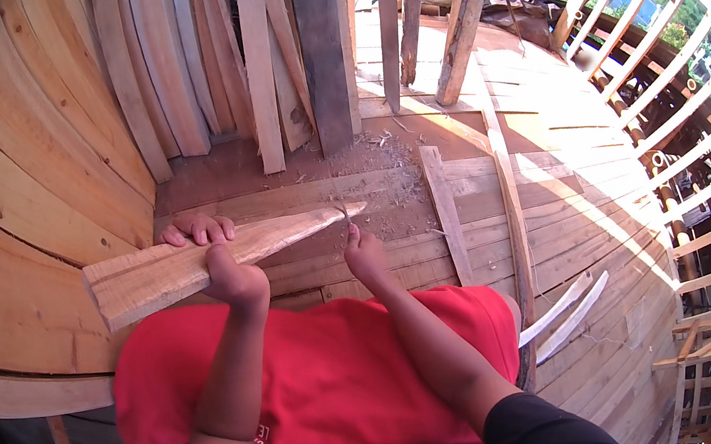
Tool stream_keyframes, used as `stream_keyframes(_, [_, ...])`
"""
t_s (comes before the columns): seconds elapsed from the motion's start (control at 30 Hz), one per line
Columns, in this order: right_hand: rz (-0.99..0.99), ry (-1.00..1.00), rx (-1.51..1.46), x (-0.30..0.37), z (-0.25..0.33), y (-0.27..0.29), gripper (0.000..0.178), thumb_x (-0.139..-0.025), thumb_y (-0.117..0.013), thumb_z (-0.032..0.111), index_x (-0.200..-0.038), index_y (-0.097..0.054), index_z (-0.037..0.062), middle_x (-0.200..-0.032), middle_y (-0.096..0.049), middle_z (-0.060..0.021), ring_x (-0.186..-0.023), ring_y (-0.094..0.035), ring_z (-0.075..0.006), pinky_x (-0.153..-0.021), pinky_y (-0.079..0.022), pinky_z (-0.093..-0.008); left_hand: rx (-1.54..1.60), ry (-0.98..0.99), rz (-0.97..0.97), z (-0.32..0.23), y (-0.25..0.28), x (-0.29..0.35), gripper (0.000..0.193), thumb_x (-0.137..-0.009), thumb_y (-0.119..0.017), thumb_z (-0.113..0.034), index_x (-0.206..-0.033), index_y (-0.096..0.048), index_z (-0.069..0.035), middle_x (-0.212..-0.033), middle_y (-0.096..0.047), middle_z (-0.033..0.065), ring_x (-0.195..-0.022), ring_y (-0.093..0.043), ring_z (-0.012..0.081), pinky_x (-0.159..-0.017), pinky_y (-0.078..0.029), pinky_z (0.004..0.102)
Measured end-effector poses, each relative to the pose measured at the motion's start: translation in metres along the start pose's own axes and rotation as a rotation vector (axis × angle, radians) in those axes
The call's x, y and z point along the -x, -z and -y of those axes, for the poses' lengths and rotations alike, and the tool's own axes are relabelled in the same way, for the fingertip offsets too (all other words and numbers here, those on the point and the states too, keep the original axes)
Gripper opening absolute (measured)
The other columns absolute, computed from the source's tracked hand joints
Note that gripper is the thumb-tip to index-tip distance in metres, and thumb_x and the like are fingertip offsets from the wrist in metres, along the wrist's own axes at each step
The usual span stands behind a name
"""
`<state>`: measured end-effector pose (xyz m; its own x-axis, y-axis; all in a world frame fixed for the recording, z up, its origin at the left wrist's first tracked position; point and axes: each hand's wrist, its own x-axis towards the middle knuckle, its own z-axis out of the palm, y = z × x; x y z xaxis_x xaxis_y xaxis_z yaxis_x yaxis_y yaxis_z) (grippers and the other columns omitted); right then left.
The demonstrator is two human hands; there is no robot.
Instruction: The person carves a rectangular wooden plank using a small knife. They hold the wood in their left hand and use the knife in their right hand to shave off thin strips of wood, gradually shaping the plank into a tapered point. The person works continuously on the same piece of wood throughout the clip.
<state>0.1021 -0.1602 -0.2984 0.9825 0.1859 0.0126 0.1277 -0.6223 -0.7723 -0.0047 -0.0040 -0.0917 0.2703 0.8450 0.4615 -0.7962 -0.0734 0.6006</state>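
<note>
A tapered wooden plank (152, 275) lies at a slant in front of me, its wide squared end at the left and its narrow point at the right. My left hand (222, 260) grips it near the middle, with the fingers curled over the far edge. By the pointed end, my right hand (364, 256) is closed around a thin tool with a slim dark shaft (346, 214). That shaft's tip meets the plank's narrow end. The tool's handle is hidden in my fist, so its exact kind cannot be made out.
Wood shavings (385, 172) litter the plank floor (575, 217). Upright boards (167, 66) lean along the far side, and a curved plank wall (26, 234) rises at the left. Two pale curved strips (572, 318) lie at my right. Wooden ribs (692, 135) line the far right.
</note>
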Motion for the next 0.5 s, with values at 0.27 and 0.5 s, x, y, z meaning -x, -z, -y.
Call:
stream_keyframes(0.27, [0.271,0.014,0.004,0.003,0.032,0.017,0.067,-0.102,-0.034,0.05,-0.085,-0.064,-0.0074,-0.081,-0.062,-0.0345,-0.087,-0.064,-0.0501,-0.077,-0.047,-0.0565,-0.027,0.022,-0.106,0.0,0.006,-0.008,0.033,-0.072,-0.041,0.007,-0.098,-0.033,-0.012,-0.085,-0.036,0.0025,-0.072,-0.035,0.0127,-0.071,-0.04,0.0313])
stream_keyframes(0.5, [0.219,0.186,-0.161,0.02,0.09,0.047,0.068,-0.103,-0.037,0.053,-0.075,-0.057,-0.0061,-0.067,-0.06,-0.0207,-0.063,-0.058,-0.0353,-0.063,-0.044,-0.0484,-0.035,0.009,-0.109,0.001,0.027,-0.018,0.033,-0.072,-0.04,0.006,-0.099,-0.035,-0.013,-0.084,-0.037,0.0025,-0.071,-0.034,0.0131,-0.071,-0.039,0.0316])
